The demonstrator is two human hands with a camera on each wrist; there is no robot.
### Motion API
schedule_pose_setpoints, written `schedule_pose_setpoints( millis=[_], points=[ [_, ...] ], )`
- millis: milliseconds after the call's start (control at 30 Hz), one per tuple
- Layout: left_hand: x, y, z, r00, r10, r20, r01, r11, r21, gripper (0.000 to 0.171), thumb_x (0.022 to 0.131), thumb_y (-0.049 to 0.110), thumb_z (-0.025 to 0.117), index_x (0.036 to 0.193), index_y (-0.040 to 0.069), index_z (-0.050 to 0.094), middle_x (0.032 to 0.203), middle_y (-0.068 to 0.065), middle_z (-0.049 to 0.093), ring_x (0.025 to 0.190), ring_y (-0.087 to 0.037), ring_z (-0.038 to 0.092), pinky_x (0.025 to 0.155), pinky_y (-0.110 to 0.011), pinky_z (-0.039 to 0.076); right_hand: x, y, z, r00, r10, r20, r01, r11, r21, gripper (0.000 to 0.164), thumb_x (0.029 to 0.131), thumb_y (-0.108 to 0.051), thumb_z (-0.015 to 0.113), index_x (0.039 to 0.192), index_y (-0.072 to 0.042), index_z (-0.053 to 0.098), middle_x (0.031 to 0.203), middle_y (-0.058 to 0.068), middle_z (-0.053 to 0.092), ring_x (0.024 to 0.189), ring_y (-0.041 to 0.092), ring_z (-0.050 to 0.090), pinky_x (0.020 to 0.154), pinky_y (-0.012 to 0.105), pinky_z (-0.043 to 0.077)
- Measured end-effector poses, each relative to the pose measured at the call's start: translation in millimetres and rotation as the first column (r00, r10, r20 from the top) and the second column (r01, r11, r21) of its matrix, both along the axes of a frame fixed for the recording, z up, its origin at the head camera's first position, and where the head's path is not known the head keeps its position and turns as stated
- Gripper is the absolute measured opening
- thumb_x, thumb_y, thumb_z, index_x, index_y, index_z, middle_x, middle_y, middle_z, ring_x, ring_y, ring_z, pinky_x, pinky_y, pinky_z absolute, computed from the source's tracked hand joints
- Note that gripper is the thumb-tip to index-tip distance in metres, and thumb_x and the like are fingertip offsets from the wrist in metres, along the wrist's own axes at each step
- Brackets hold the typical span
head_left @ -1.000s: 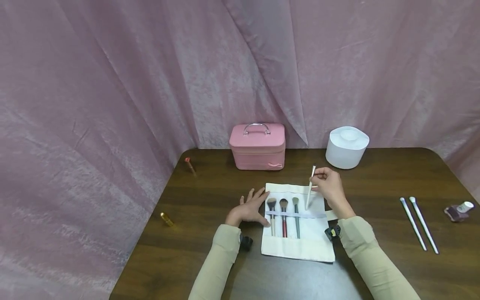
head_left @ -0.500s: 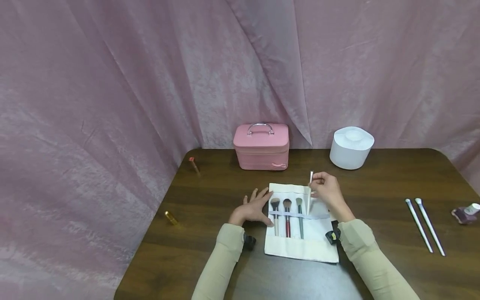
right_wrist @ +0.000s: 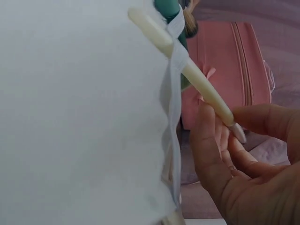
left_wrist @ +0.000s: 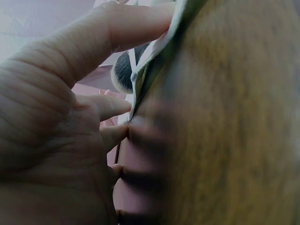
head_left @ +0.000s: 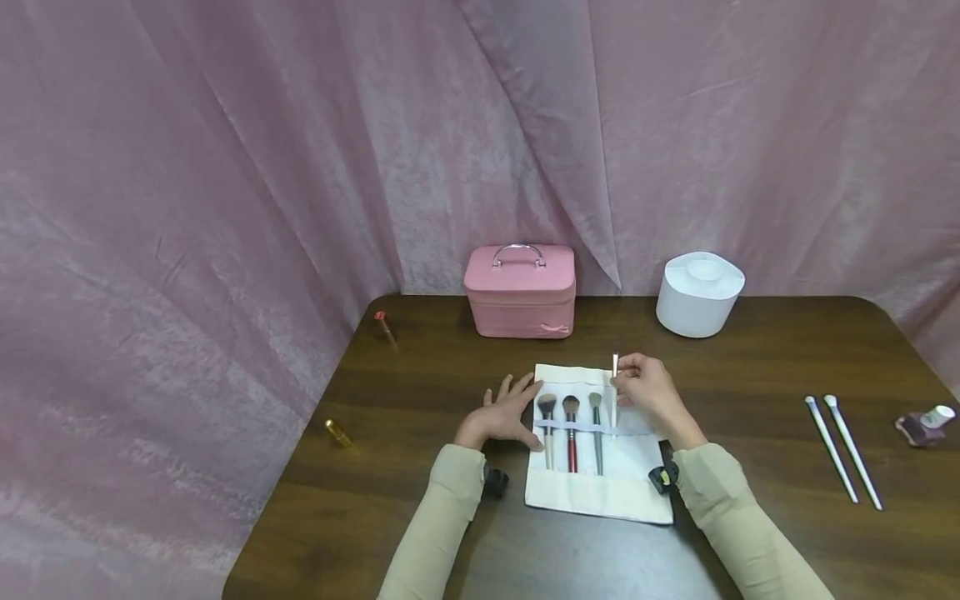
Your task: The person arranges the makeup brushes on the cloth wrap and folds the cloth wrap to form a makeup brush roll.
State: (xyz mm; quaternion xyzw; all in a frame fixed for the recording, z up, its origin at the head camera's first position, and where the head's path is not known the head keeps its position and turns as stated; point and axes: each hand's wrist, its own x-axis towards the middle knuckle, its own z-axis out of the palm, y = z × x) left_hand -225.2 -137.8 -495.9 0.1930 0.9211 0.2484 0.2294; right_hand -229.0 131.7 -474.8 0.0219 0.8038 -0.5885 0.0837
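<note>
White brush [right_wrist: 206, 91]: you seem to be at the step of sliding it into place; its handle already passes under the elastic band [right_wrist: 174, 108], with the blunt end showing on the far side.
Next push: in my judgement it calls for a gentle slide down toward the pocket [head_left: 592, 497], the handle kept parallel with its neighbours.
Look of the brush: slim, smooth, cream-white handle, silvery part near the top; the bristles I cannot make out.
Right hand [head_left: 651, 390]: your thumb and fingers pinch the brush near this silvery part.
Band neighbours: to the left stand, in order, a green brush [head_left: 596, 408], a red-handled brush [head_left: 572, 408] and a pale-handled brush [head_left: 547, 406].
Cloth holder [head_left: 637, 458]: it lies opened on the table [head_left: 352, 500].
Left hand [head_left: 501, 418]: spread, with thumb and forefinger touching the holder's left edge.
Farther out: two white-handled brushes [head_left: 833, 451] lie side by side, well apart at right; a pink case [head_left: 520, 312] and a white container [head_left: 697, 308] stand behind.
</note>
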Motion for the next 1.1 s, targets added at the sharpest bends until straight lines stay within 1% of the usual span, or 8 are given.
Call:
schedule_pose_setpoints(
  millis=[133, 300, 400, 567, 767, 900, 1100],
  points=[
    [-1.4, -0.2, -0.2, 1.000, 0.007, -0.001, -0.007, 1.000, -0.004, 0.109, 0.078, 0.030, 0.089, 0.163, 0.021, 0.021, 0.170, -0.002, 0.007, 0.154, -0.033, -0.007, 0.116, -0.066, 0.000, 1.2, -0.2, 1.2, 0.999, 0.029, 0.017, -0.029, 1.000, -0.005, 0.033, 0.094, 0.002, 0.056, 0.124, 0.014, 0.050, 0.093, 0.014, 0.058, 0.070, 0.016, 0.061, 0.063, 0.031, 0.058],
    [-3.0, 0.6, 0.3, 1.000, 0.011, -0.005, -0.011, 1.000, -0.006, 0.110, 0.077, 0.030, 0.089, 0.163, 0.022, 0.021, 0.170, -0.002, 0.007, 0.154, -0.033, -0.007, 0.116, -0.066, -0.001, 1.2, 1.4, 2.7, 0.998, 0.045, 0.035, -0.045, 0.999, -0.001, 0.033, 0.095, 0.000, 0.055, 0.125, 0.014, 0.050, 0.095, 0.016, 0.060, 0.073, 0.017, 0.062, 0.066, 0.032, 0.059],
    [-2.4, 0.7, 0.2, 1.000, 0.007, 0.000, -0.007, 1.000, -0.009, 0.109, 0.078, 0.030, 0.089, 0.163, 0.021, 0.021, 0.170, -0.002, 0.007, 0.154, -0.033, -0.007, 0.116, -0.066, -0.001, 1.1, 2.0, 0.7, 0.997, 0.050, 0.057, -0.050, 0.999, -0.003, 0.033, 0.095, 0.001, 0.055, 0.124, 0.014, 0.050, 0.097, 0.017, 0.062, 0.074, 0.018, 0.063, 0.066, 0.033, 0.059],
    [-1.5, 0.6, -0.6, 1.000, 0.008, 0.002, -0.008, 1.000, -0.013, 0.109, 0.078, 0.031, 0.089, 0.163, 0.021, 0.021, 0.170, -0.002, 0.007, 0.154, -0.033, -0.006, 0.116, -0.066, -0.001, 2.0, 2.2, -2.2, 0.996, 0.062, 0.069, -0.062, 0.998, -0.004, 0.032, 0.094, 0.000, 0.055, 0.123, 0.014, 0.051, 0.093, 0.018, 0.063, 0.073, 0.019, 0.063, 0.066, 0.034, 0.059],
    [-1.9, 0.0, -0.9, 1.000, 0.005, -0.005, -0.005, 1.000, -0.017, 0.109, 0.078, 0.031, 0.088, 0.163, 0.021, 0.021, 0.170, -0.002, 0.008, 0.154, -0.034, -0.006, 0.116, -0.066, 0.000, 3.2, 0.7, -1.5, 0.994, 0.048, 0.095, -0.049, 0.999, 0.005, 0.027, 0.097, -0.005, 0.055, 0.120, 0.010, 0.052, 0.093, 0.016, 0.061, 0.074, 0.019, 0.060, 0.065, 0.033, 0.058],
    [-0.6, 0.2, -0.8, 1.000, 0.007, -0.004, -0.007, 1.000, -0.019, 0.109, 0.078, 0.031, 0.088, 0.163, 0.021, 0.021, 0.170, -0.002, 0.009, 0.154, -0.034, -0.005, 0.116, -0.066, 0.000, 4.7, 1.5, -0.5, 0.994, 0.045, 0.096, -0.046, 0.999, 0.006, 0.023, 0.100, -0.008, 0.054, 0.116, 0.009, 0.053, 0.089, 0.014, 0.060, 0.073, 0.018, 0.059, 0.063, 0.032, 0.057],
    [0.2, 0.9, 0.6, 1.000, 0.014, 0.000, -0.014, 1.000, -0.011, 0.109, 0.078, 0.031, 0.088, 0.163, 0.021, 0.022, 0.170, -0.002, 0.008, 0.154, -0.033, -0.006, 0.116, -0.066, 0.000, 4.0, 3.3, 0.1, 0.994, 0.057, 0.098, -0.059, 0.998, 0.016, 0.024, 0.101, -0.012, 0.052, 0.114, 0.009, 0.055, 0.088, 0.014, 0.060, 0.073, 0.018, 0.060, 0.064, 0.031, 0.057]
  ],
)
